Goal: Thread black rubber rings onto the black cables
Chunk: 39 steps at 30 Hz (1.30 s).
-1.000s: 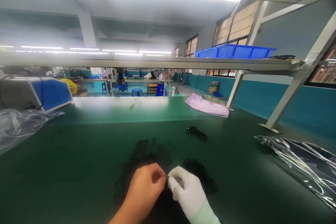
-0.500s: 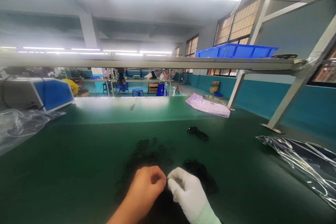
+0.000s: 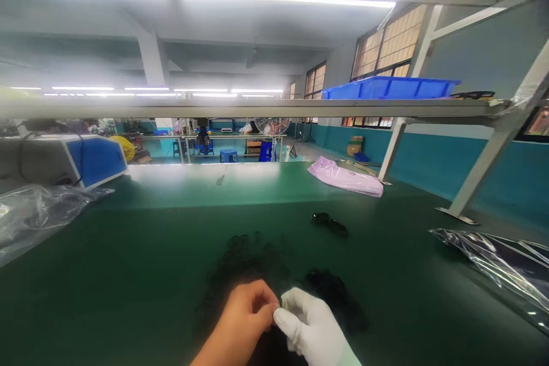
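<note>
While both hands are meeting low in the centre of the head view, a loose mass of curly black hair-like fibre (image 3: 246,260) is spreading beneath and behind them at bottom centre, its wispy edges blurring into the smooth dark green tabletop (image 3: 128,274). The bare left hand (image 3: 249,311) is pressing thumb and forefinger together; whatever it may be pinching is too small to tell. The right hand (image 3: 315,326), in a white knit glove, is curling its thumb and forefinger beside the left fingertips, and I cannot tell whether they are gripping anything. Both hands are hiding part of the fibre. A denser black clump (image 3: 337,297) is lying just right of the glove, and a small elongated black object (image 3: 329,224) is resting above it. A crumpled lavender plastic bag (image 3: 345,177) is lying right of centre, clear plastic sheeting (image 3: 47,211) is covering the left edge, and a glossy transparent plastic package (image 3: 497,263) is occupying the lower right. Across the upper half, a long pale shelf (image 3: 257,107) is blocking part of the room and supporting a shallow blue plastic tray (image 3: 390,88).
</note>
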{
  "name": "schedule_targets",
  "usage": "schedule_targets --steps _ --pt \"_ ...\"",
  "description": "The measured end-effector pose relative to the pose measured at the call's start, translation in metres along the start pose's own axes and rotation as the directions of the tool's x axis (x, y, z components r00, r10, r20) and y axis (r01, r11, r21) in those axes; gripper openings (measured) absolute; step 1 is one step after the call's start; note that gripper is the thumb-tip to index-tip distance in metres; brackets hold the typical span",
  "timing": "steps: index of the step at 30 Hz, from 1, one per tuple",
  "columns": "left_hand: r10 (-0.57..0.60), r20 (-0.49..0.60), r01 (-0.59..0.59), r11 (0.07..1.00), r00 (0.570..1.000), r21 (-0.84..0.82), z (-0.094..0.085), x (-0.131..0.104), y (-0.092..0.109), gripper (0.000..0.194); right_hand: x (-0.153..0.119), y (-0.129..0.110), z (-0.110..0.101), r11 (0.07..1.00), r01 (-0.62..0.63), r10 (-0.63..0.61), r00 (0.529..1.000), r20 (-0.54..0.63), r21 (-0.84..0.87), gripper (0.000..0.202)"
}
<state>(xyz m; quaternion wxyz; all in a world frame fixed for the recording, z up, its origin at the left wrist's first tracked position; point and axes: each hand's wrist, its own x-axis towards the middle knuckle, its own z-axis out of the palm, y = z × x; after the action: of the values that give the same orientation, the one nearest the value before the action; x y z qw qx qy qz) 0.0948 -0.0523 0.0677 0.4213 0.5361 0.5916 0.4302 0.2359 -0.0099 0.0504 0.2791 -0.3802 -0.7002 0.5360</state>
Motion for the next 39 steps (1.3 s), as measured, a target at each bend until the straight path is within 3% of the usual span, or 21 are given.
schedule_targets --steps 5,7,10,12,14,17,22,27,34,39 --pt "0.07 -0.092 -0.041 0.958 0.993 0.282 -0.004 -0.005 0.005 0.009 0.0 0.0 -0.002 0.999 -0.046 0.046 0.999 -0.029 0.003 0.013" --pt "0.102 -0.176 -0.027 0.924 0.979 0.381 -0.018 0.0 0.0 0.011 -0.001 -0.002 -0.008 0.999 -0.051 0.053 0.99 -0.133 0.02 0.016" --pt "0.089 -0.319 0.079 0.875 0.944 0.478 -0.05 0.013 -0.007 0.017 -0.001 -0.009 -0.024 0.998 -0.056 0.051 0.937 -0.345 -0.005 0.022" --pt "0.081 -0.314 0.107 0.836 0.946 0.538 -0.069 0.025 -0.008 0.018 0.003 -0.017 -0.033 0.985 -0.076 0.004 0.908 -0.419 -0.156 0.025" --pt "0.086 -0.261 0.088 0.803 0.962 0.589 -0.077 0.039 -0.007 0.017 0.015 -0.025 -0.04 0.917 -0.082 -0.087 0.913 -0.399 -0.389 0.027" --pt "0.086 -0.229 0.084 0.762 0.97 0.642 -0.073 0.059 -0.005 0.015 0.045 -0.034 -0.044 0.811 -0.07 -0.157 0.93 -0.331 -0.581 0.025" --pt "0.082 -0.236 0.126 0.655 0.968 0.745 -0.06 0.078 -0.011 0.017 0.084 -0.032 -0.05 0.783 -0.064 -0.11 0.964 -0.24 -0.618 0.014" --pt "0.085 -0.225 0.146 0.536 0.971 0.832 -0.053 0.081 -0.025 0.018 0.064 -0.027 -0.057 0.781 -0.123 -0.043 0.967 -0.25 -0.612 0.015" --pt "0.07 -0.155 0.105 0.468 0.985 0.877 -0.017 0.097 -0.038 0.015 0.026 -0.015 -0.049 0.836 -0.155 0.011 0.964 -0.265 -0.527 0.02" --pt "0.028 -0.184 0.141 0.529 0.983 0.837 -0.029 0.101 -0.037 0.019 0.025 -0.017 -0.05 0.87 -0.147 0.026 0.967 -0.253 -0.472 0.019"
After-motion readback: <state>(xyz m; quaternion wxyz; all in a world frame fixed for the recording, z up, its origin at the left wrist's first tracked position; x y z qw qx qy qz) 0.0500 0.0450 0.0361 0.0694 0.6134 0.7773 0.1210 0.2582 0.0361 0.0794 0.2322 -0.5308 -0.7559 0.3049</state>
